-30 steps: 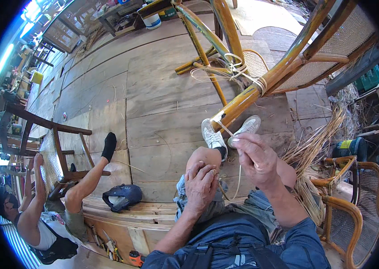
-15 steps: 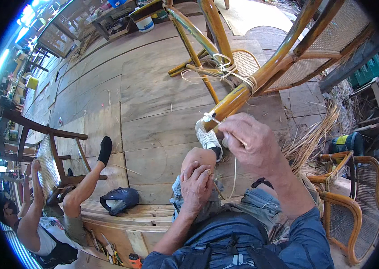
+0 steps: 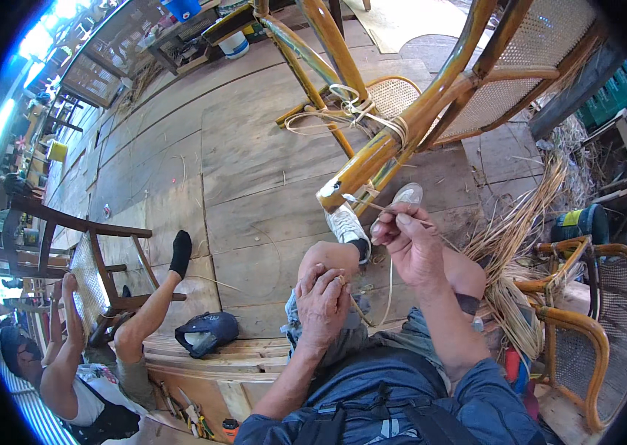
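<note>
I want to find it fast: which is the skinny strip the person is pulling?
Start at the big bamboo chair frame lying tipped on the plank floor. Below its cut end, the right hand pinches a thin pale cane strip that loops down to the left hand. Unlike the loose straw pile, it is one single held strand.

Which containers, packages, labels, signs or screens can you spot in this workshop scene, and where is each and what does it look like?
No signs or screens show.
White bucket: top centre, by the wooden floor's far edge; round.
Blue bucket: top edge, left of the white one.
Green crate: right edge; slatted.
Green and yellow drum: right, beside loose cane strips; round, any label too small to tell.
</note>
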### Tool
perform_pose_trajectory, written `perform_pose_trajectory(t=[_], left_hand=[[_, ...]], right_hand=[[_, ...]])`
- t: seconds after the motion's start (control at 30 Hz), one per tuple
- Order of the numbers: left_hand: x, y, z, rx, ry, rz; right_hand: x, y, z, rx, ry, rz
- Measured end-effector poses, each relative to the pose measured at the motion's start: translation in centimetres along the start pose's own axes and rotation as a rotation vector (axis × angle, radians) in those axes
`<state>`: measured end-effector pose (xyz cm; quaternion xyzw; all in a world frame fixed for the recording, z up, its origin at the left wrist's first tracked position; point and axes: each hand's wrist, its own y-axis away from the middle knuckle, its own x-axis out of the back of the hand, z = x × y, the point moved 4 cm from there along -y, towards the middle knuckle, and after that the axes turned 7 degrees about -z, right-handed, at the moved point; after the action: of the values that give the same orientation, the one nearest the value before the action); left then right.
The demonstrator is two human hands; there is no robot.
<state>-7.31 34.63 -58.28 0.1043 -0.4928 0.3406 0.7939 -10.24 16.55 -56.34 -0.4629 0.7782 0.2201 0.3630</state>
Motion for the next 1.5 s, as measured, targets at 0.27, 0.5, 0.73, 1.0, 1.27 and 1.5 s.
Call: perform_pose_trajectory(t=[0.27,0.5,0.73,1.0,1.27,1.5], left_hand=[[-0.4,0.1,0.2,-0.002,-0.089,-0.012],[-0.5,0.1,0.4,-0.002,-0.106,-0.015],[-0.5,0.3,0.7,-0.033,-0.110,-0.035],[-1.4,0.8,-1.1,-0.107,-0.034,-0.023],[-1.5,1.2,-0.8,-0.035,-0.154,-0.007],[-1.7,1.3,-0.5,0.028,-0.083,-0.059]], right_hand=[[0.8,-1.2,4.6,-0.106,-0.521,-0.021],[0.9,-1.2,4.3,-0.063,-0.473,0.014],[2.2,1.7,2.2,-0.076,-0.461,0.058],[19.4,25.9,-12.9,0.403,0.594,0.952],[26.6,37.4,-6.2,-0.013,1.018,1.243],[25.9,36.3,-4.0,-0.025,1.659,1.020]])
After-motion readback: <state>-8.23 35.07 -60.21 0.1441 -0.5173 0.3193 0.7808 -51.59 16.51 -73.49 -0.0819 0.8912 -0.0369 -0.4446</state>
